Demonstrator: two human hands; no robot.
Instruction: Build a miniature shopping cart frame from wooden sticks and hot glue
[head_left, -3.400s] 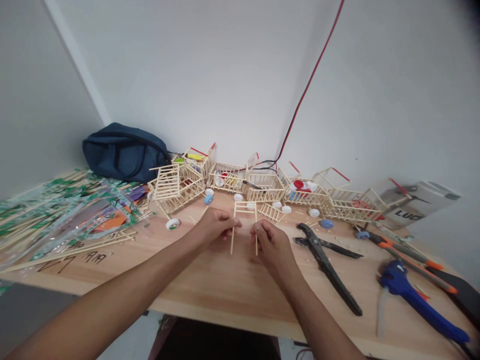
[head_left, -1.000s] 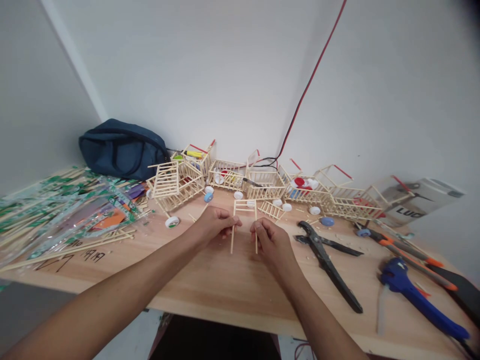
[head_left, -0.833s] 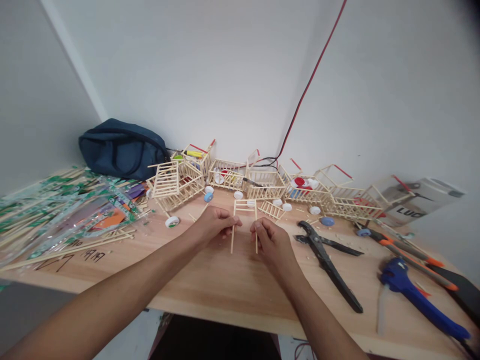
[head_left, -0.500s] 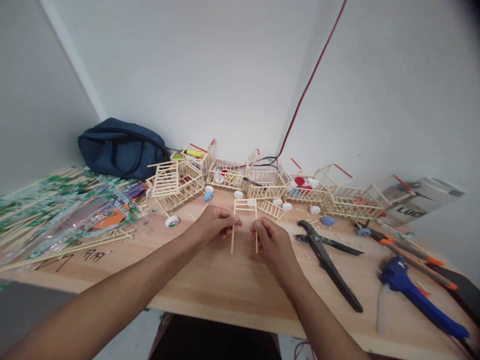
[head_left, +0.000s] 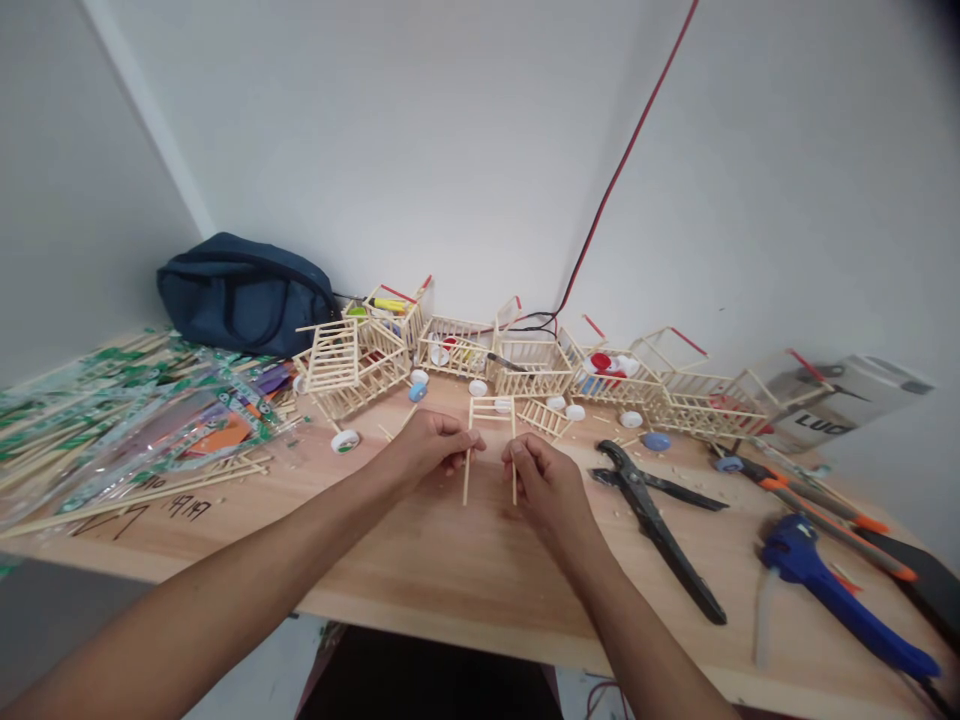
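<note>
Your left hand [head_left: 431, 445] and right hand [head_left: 546, 477] each cover part of the stick frame [head_left: 469, 428]. Left of them, the view's edge cuts off wrapped sticks [head_left: 67, 425]; to the right, crumbs [head_left: 617, 513] look too small to identify.

I see a plain off-white back wall [head_left: 420, 150] filling the upper view, with a greyer side wall [head_left: 64, 200] at the left and a pale strip [head_left: 150, 120] slanting down where they join. A red-and-black cable [head_left: 628, 150] hangs across the back wall. Below me, the light wooden tabletop [head_left: 450, 570] reaches toward it; pale floor [head_left: 259, 665] shows under its front edge. The light looks soft and diffuse.
</note>
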